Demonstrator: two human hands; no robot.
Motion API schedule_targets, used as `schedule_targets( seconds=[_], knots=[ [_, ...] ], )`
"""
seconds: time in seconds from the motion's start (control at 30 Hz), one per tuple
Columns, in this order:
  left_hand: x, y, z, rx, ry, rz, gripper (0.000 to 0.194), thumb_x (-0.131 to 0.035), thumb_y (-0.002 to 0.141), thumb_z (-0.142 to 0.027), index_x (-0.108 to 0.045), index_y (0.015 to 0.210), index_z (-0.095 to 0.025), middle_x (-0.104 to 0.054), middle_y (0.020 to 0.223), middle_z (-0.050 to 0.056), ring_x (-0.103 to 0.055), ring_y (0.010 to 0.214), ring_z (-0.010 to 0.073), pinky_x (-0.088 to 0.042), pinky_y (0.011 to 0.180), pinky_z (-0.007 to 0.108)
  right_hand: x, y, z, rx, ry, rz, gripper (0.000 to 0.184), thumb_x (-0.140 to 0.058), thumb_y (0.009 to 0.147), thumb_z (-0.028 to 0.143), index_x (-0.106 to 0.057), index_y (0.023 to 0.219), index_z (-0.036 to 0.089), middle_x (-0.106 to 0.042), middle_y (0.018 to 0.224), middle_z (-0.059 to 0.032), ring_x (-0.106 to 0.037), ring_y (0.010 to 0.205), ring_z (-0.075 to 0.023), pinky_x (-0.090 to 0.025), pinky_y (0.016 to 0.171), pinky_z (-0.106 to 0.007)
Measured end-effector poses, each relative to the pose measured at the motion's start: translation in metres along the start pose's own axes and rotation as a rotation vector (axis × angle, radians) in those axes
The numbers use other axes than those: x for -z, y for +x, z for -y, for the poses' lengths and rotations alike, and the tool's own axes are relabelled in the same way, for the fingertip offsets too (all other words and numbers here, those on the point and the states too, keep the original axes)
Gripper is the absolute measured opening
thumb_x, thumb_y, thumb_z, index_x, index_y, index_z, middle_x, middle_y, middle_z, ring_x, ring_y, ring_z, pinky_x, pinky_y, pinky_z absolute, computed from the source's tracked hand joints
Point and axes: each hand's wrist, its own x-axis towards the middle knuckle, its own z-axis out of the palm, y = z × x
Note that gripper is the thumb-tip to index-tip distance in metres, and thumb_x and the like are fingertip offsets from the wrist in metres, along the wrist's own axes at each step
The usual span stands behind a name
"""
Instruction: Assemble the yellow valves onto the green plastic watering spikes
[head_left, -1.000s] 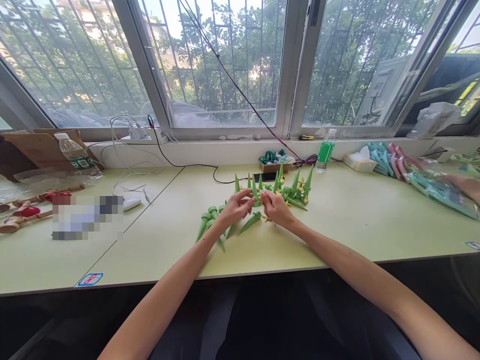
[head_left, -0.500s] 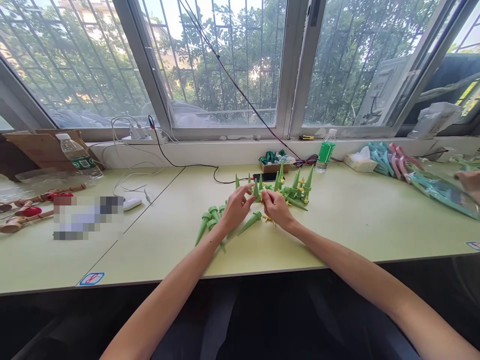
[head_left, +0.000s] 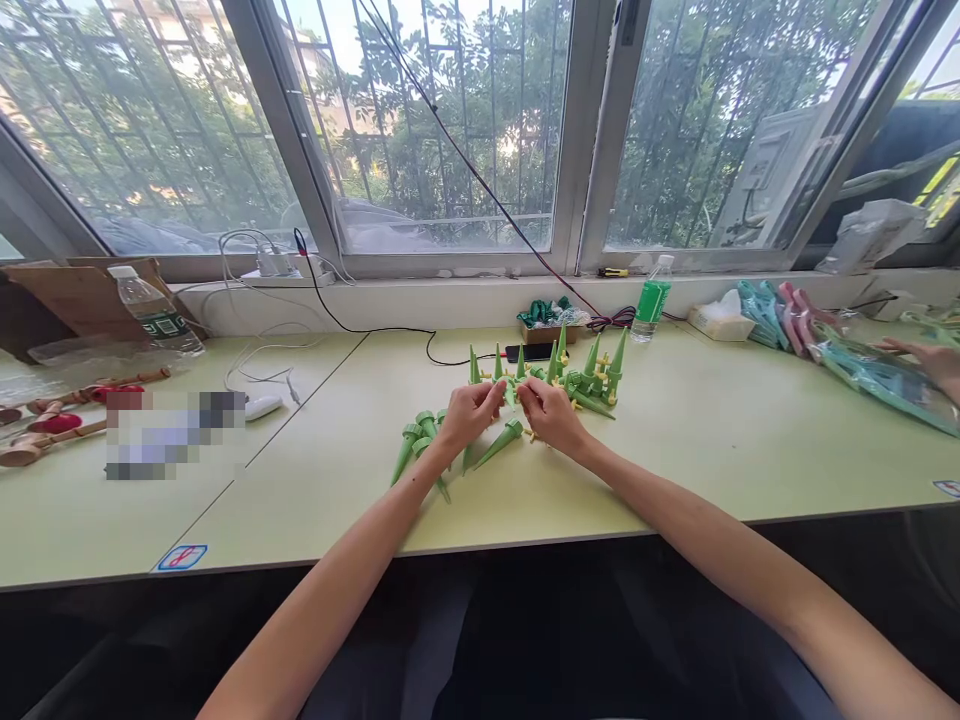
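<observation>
My left hand (head_left: 471,415) and my right hand (head_left: 553,415) meet above the table, both closed with fingertips pinched. Between them is a green plastic watering spike (head_left: 511,394), tip downward; my fingers hide its upper part. Just beyond my hands, several green spikes with yellow fittings (head_left: 616,368) stand upright in a cluster. One loose green spike (head_left: 501,442) lies just below my hands, and yellow pieces (head_left: 529,436) show beside my right hand. To the left of my left forearm lies a group of capped green spikes (head_left: 409,450).
Behind the cluster are a black phone (head_left: 536,352) and a small cardboard box (head_left: 577,335). A green-labelled bottle (head_left: 651,302) stands by the sill. Bagged teal items (head_left: 870,375) lie at right, near another person's hand (head_left: 937,362). Wooden toys (head_left: 56,425) lie far left.
My left fingers have closed in toward my right hand, and a downward-pointing spike now shows between them. At the far right, the other person's hand has reached further in over the bagged items.
</observation>
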Motion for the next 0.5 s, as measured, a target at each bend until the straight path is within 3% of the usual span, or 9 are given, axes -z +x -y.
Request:
schedule_targets(
  seconds=[0.2,0.5],
  knots=[
    [0.0020,-0.0014,0.0019,-0.023,-0.019,0.041,0.060,-0.047,0.091,-0.065,-0.061,0.061,-0.015,-0.059,0.054,0.001,-0.050,0.050,0.0100,-0.038,0.053,0.023,-0.0007,-0.0008,-0.0024,-0.028,0.054,-0.001,0.038,-0.039,0.100,0.051,-0.037,0.073,0.024,-0.039,0.055,0.0048,-0.041,0.051,-0.0135,-0.029,0.054,-0.026],
    [0.0007,-0.0004,0.0059,-0.232,0.106,0.007,0.029,-0.064,0.088,-0.044,-0.062,0.080,-0.017,-0.065,0.074,0.001,-0.057,0.068,0.0122,-0.046,0.067,0.025,0.0014,0.0043,-0.0081,0.014,-0.078,-0.046,0.039,-0.034,0.101,0.045,-0.037,0.068,0.023,-0.045,0.059,0.0016,-0.040,0.055,-0.0137,-0.029,0.056,-0.028]
  ],
)
